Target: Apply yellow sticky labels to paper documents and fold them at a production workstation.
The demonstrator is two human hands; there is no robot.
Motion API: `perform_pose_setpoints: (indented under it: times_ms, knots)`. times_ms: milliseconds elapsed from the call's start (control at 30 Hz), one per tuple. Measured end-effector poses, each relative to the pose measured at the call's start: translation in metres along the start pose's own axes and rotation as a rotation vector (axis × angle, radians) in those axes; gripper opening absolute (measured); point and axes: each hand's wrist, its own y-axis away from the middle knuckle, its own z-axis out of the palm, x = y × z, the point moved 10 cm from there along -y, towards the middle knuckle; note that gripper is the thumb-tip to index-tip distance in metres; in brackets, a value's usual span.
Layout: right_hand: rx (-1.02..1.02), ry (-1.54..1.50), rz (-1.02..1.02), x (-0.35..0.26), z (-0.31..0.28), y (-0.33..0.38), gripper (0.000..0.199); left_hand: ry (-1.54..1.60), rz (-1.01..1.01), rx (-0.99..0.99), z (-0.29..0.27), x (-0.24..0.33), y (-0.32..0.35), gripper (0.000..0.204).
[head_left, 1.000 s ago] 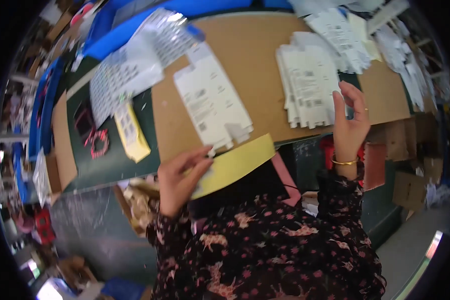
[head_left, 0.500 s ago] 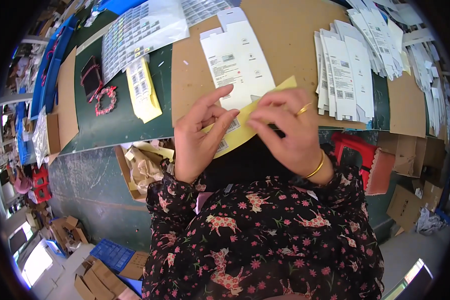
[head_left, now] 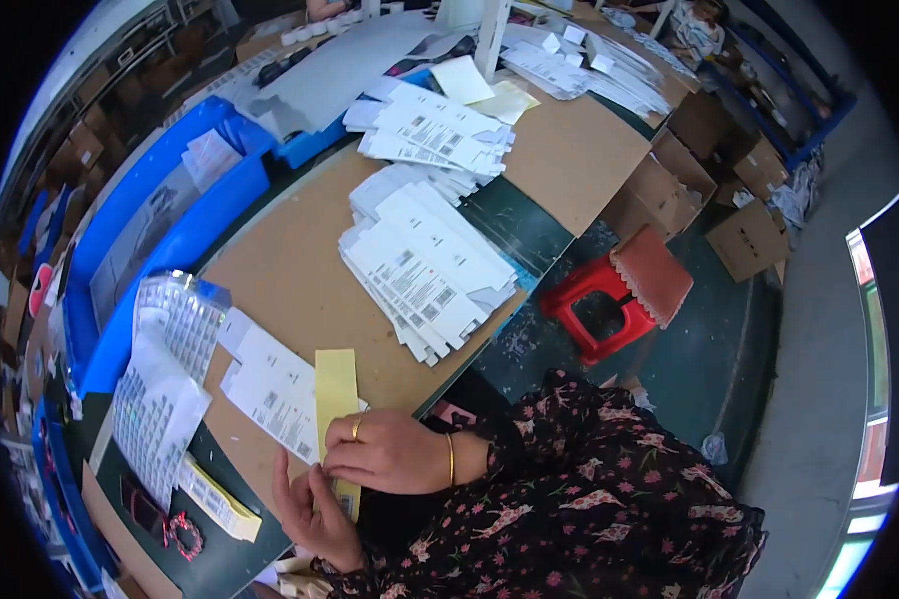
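While the view has swung since half a second ago, both hands have stayed on the yellow backing strip (head_left: 337, 391): right hand (head_left: 388, 451) pinching it, left hand (head_left: 315, 509) gripping its lower end, over the white printed card (head_left: 276, 394) on the cardboard-covered table (head_left: 300, 290).

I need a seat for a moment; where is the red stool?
In the head view the red stool stands on the floor right of centre, just off the table edge, beside the big stack of white printed cards.

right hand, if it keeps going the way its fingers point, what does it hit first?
The right hand points leftward across the yellow paper strip it presses; next in line is probably the white printed card sheet on the brown cardboard table top, though depth is unclear.
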Motion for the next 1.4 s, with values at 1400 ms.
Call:
perform_pose_setpoints:
  times_ms: [1400]
  knots:
    - [-0.423,0.008,0.211,0.108,0.057,-0.043,0.009,-0.534,0.285,-0.132,0.009,-0.023,0.012,0.026]
